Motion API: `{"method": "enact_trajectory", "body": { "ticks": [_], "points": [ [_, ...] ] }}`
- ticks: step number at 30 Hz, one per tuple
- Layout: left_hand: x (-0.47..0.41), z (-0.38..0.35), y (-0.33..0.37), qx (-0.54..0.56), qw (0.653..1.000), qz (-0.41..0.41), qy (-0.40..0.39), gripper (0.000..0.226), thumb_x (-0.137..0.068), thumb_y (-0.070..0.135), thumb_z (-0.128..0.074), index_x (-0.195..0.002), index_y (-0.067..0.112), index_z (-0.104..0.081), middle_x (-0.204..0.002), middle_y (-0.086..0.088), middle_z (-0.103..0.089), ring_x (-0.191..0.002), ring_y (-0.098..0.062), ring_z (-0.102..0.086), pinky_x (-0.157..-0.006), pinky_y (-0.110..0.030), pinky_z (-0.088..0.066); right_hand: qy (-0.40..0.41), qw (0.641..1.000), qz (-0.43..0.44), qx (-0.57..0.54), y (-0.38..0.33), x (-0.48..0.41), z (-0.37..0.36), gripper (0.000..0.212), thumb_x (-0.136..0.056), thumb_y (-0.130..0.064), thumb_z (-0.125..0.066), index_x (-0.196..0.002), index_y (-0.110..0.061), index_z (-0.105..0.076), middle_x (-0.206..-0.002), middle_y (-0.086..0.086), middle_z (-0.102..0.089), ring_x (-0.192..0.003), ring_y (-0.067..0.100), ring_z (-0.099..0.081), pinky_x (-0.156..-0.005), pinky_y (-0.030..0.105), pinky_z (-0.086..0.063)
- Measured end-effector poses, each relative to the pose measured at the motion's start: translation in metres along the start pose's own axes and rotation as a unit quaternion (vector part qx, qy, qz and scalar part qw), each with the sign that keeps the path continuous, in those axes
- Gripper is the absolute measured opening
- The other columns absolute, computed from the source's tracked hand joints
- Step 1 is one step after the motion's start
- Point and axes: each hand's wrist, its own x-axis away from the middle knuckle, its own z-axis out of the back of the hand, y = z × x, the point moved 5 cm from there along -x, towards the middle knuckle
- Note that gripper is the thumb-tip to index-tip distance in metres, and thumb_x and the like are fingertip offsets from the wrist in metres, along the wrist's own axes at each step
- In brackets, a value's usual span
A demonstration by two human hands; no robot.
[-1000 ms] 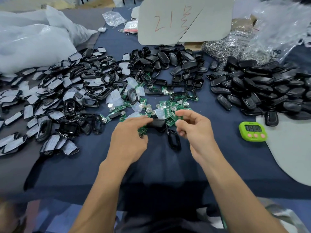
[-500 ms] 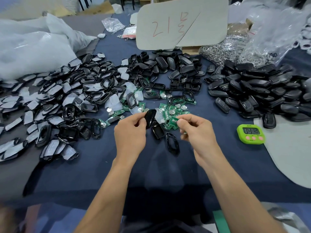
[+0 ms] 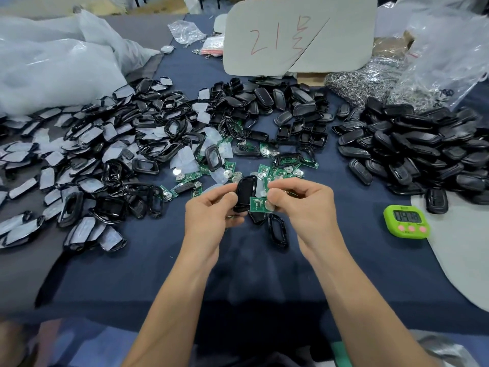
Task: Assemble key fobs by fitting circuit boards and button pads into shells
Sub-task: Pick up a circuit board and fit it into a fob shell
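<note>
My left hand (image 3: 211,215) grips a black key fob shell (image 3: 244,193), held upright above the blue cloth. My right hand (image 3: 304,205) pinches a green circuit board (image 3: 259,204) with a round silver battery, its edge touching the shell's lower right side. Beneath my hands lie a black frame (image 3: 277,230) and another dark shell part, partly hidden. Loose green circuit boards (image 3: 277,172) are scattered just beyond my fingers.
Black frames and film-covered pads (image 3: 87,154) spread across the left. Shell halves (image 3: 285,107) lie at the back, finished black fobs (image 3: 423,147) pile up at the right. A green timer (image 3: 406,221) sits right of my hands. A grey card (image 3: 299,35) stands behind.
My left hand lifted the black shell off the cloth and turned it upright. My right hand picked a green circuit board from the pile and brought it against the shell.
</note>
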Motion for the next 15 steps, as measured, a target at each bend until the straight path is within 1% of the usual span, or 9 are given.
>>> {"method": "enact_trajectory", "body": {
  "ticks": [2,6,8,10,11,12,13,15],
  "points": [
    [-0.001,0.001,0.0,0.003,1.0,0.001,-0.001,0.02,-0.099,-0.001,-0.063,-0.105,0.01,-0.078,-0.076,-0.007,-0.078,-0.051,-0.015,-0.066,-0.05,-0.022,-0.054,0.006,1.0,-0.006,-0.015,0.001,-0.001,-0.002,0.026,-0.079,0.006,-0.08,-0.071,-0.018,-0.082,-0.063,0.005,-0.072,-0.057,0.015,-0.066,-0.063,0.028,-0.06],
    [-0.002,0.002,-0.002,0.003,1.0,-0.011,-0.013,0.022,-0.099,-0.001,-0.063,-0.101,0.015,-0.078,-0.076,-0.006,-0.077,-0.051,-0.015,-0.066,-0.05,-0.022,-0.055,0.071,0.997,-0.018,-0.029,0.005,-0.007,0.0,0.01,-0.078,0.0,-0.083,-0.074,-0.009,-0.08,-0.066,0.009,-0.073,-0.061,0.017,-0.065,-0.065,0.027,-0.056],
    [-0.003,0.002,-0.002,0.012,1.0,-0.013,-0.019,0.022,-0.099,-0.001,-0.063,-0.102,0.015,-0.078,-0.077,-0.007,-0.078,-0.054,-0.016,-0.069,-0.051,-0.022,-0.055,0.095,0.994,-0.032,-0.043,0.008,-0.011,0.002,0.011,-0.078,-0.001,-0.084,-0.073,-0.01,-0.08,-0.067,0.008,-0.073,-0.062,0.015,-0.067,-0.067,0.025,-0.057],
    [-0.003,0.002,-0.003,0.024,0.999,-0.014,-0.025,0.021,-0.099,-0.001,-0.064,-0.103,0.015,-0.077,-0.079,-0.007,-0.079,-0.058,-0.017,-0.072,-0.052,-0.021,-0.056,0.11,0.99,-0.051,-0.066,0.011,-0.015,0.006,0.015,-0.079,-0.001,-0.084,-0.071,-0.012,-0.08,-0.068,0.005,-0.074,-0.065,0.015,-0.069,-0.072,0.026,-0.059],
    [-0.004,0.002,-0.003,0.029,0.999,-0.017,-0.029,0.022,-0.099,-0.001,-0.064,-0.103,0.016,-0.077,-0.079,-0.007,-0.079,-0.06,-0.018,-0.074,-0.053,-0.021,-0.057,0.117,0.99,-0.053,-0.056,0.013,-0.017,0.008,0.015,-0.079,-0.001,-0.085,-0.071,-0.014,-0.08,-0.069,0.004,-0.074,-0.066,0.015,-0.07,-0.073,0.027,-0.059],
    [-0.004,0.002,-0.003,0.032,0.999,-0.02,-0.033,0.023,-0.099,-0.001,-0.064,-0.101,0.018,-0.077,-0.08,-0.008,-0.08,-0.061,-0.018,-0.075,-0.054,-0.021,-0.057,0.125,0.991,-0.045,-0.008,0.014,-0.02,0.012,0.014,-0.078,-0.004,-0.085,-0.072,-0.016,-0.08,-0.07,0.001,-0.076,-0.067,0.016,-0.072,-0.073,0.028,-0.06],
    [-0.004,0.003,-0.003,0.033,0.998,-0.023,-0.038,0.026,-0.099,-0.001,-0.064,-0.098,0.02,-0.079,-0.08,-0.009,-0.08,-0.063,-0.018,-0.075,-0.055,-0.021,-0.058,0.129,0.988,-0.024,0.078,0.012,-0.022,0.014,0.013,-0.077,-0.009,-0.085,-0.073,-0.021,-0.081,-0.07,-0.004,-0.076,-0.069,0.013,-0.073,-0.072,0.025,-0.059],
    [-0.007,0.005,-0.004,0.036,0.998,-0.023,-0.043,0.027,-0.1,0.0,-0.063,-0.097,0.021,-0.08,-0.083,-0.01,-0.08,-0.065,-0.018,-0.076,-0.057,-0.021,-0.058,0.106,0.964,0.032,0.241,0.004,-0.025,0.01,0.012,-0.075,-0.017,-0.085,-0.073,-0.028,-0.08,-0.068,-0.015,-0.074,-0.07,-0.001,-0.07,-0.066,0.01,-0.052]
  ]
}}
